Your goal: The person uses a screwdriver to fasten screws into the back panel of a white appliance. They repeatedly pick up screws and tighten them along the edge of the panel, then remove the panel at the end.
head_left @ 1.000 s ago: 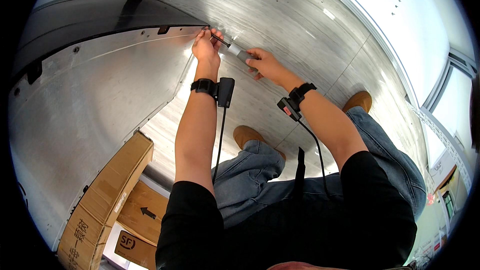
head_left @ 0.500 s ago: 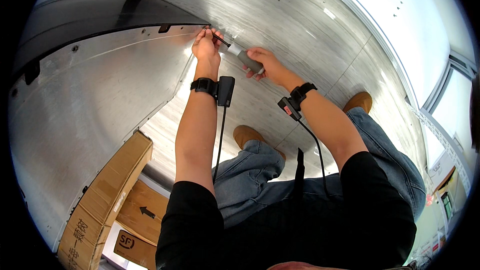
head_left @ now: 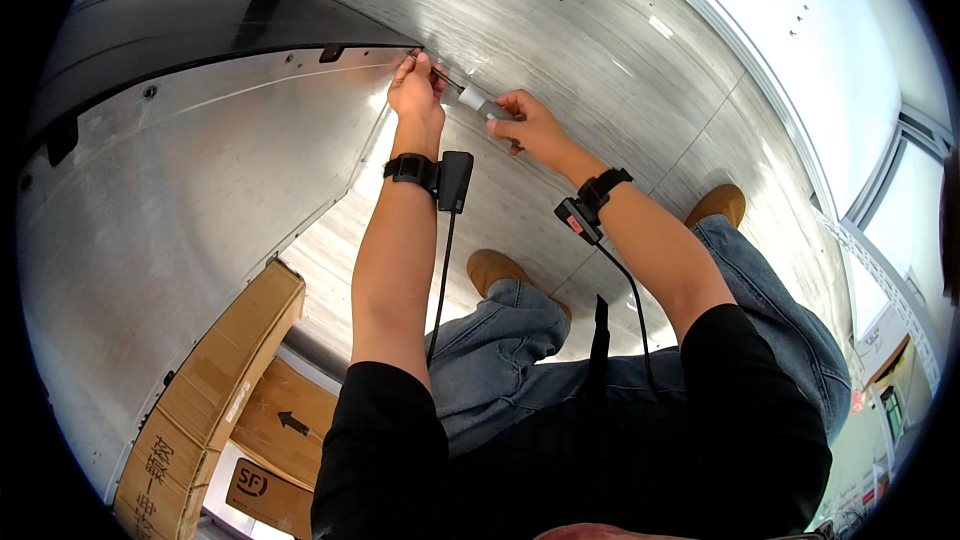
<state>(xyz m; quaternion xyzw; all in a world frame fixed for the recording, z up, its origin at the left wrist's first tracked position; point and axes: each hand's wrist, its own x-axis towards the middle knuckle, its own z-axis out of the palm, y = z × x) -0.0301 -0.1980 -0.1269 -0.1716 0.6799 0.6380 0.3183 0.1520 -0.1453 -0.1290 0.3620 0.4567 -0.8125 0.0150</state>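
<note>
Item: slim grey-handled screwdriver with a dark metal shaft (head_left: 478, 105). We hold its handle wrapped in our right hand (head_left: 527, 123), fingers closed round it; the shaft runs up and left from that hand toward our left hand (head_left: 415, 90).

Left hand: pinched shut at the shaft's tip, fingertips pressed to the top edge of the curved brushed-metal panel (head_left: 200, 190) beneath a dark strip (head_left: 150, 30). What it pinches is too small to tell.

Step, as we judge it: seating the tip at a fastening point on the panel edge. The next move would call for steady alignment and firm pressure along the shaft.

Below the forearms: brown cardboard boxes (head_left: 215, 390), black wrist straps with cables (head_left: 430, 172).
</note>
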